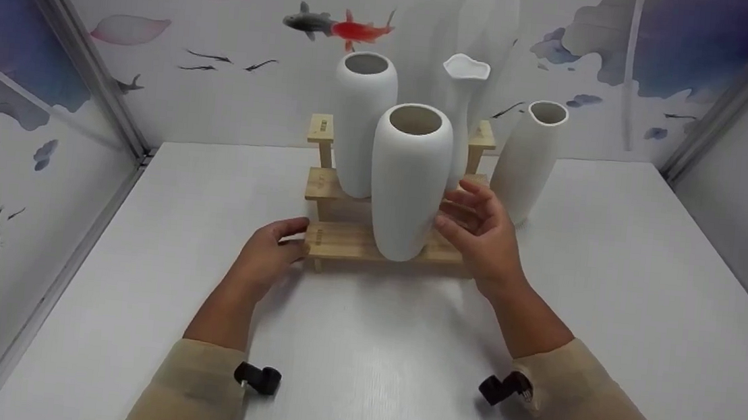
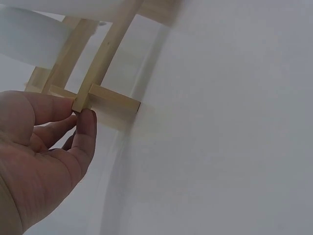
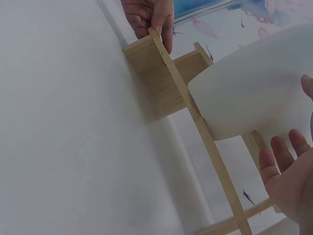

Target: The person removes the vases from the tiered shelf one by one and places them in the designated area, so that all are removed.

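Note:
A three-step wooden stand (image 1: pixel 344 241) bears several white vases. On its lowest step stands a smooth white vase (image 1: pixel 408 186), upright. My left hand (image 1: pixel 264 258) pinches the left end of that lowest step between thumb and fingers, as the left wrist view shows at the board's corner (image 2: pixel 82 100). Beside the front vase's right side is my right hand (image 1: pixel 488 240), its fingers spread and loosely bent, with no grip on anything. In the right wrist view these fingers (image 3: pixel 281 154) are close to the vase; whether any touch it I cannot tell.
Behind the front vase stand another rounded vase (image 1: pixel 357 127), a narrow-necked vase (image 1: pixel 462 109) with a wavy rim, and a tall faceted vase (image 1: pixel 488 24). A tapered vase (image 1: pixel 529 159) stands on the white table (image 1: pixel 347 356) right of the stand. Printed panels (image 1: pixel 235 89) enclose the back and sides.

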Motion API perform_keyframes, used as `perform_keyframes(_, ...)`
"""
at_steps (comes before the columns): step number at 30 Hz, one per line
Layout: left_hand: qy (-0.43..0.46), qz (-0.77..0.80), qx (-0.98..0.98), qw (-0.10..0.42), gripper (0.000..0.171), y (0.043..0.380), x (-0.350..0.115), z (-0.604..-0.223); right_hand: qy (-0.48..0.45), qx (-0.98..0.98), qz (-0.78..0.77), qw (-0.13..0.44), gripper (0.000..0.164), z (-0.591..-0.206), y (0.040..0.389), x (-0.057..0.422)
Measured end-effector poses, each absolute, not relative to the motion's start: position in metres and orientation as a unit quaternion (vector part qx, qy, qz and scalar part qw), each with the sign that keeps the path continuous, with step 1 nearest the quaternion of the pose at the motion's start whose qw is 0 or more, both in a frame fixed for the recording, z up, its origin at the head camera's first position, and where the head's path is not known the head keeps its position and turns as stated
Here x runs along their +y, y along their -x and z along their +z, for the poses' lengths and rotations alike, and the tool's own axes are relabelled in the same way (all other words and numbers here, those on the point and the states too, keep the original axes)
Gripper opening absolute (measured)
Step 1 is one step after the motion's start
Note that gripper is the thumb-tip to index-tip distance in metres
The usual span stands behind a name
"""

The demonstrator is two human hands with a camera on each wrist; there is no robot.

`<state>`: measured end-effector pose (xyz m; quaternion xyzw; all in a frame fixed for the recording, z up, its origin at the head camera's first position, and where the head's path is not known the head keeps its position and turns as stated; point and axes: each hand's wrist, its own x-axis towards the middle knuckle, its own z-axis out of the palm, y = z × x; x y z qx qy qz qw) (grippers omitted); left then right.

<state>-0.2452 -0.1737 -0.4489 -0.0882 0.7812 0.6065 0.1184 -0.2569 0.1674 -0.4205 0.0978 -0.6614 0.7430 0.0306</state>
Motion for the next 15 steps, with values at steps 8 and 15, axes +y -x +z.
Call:
perform_keyframes(8,0.096,0.599,0.785,0.123,0.054,0.247,-0.174,-0.449,-0.109,-0.663,0.74,0.01,0.071,-0.428,0.258,0.16)
perform_keyframes(15,0.095,0.596,0.787,0.125,0.054,0.246,-0.175,-0.448,-0.119,-0.677,0.726,-0.011,0.078,-0.43,0.256,0.152)
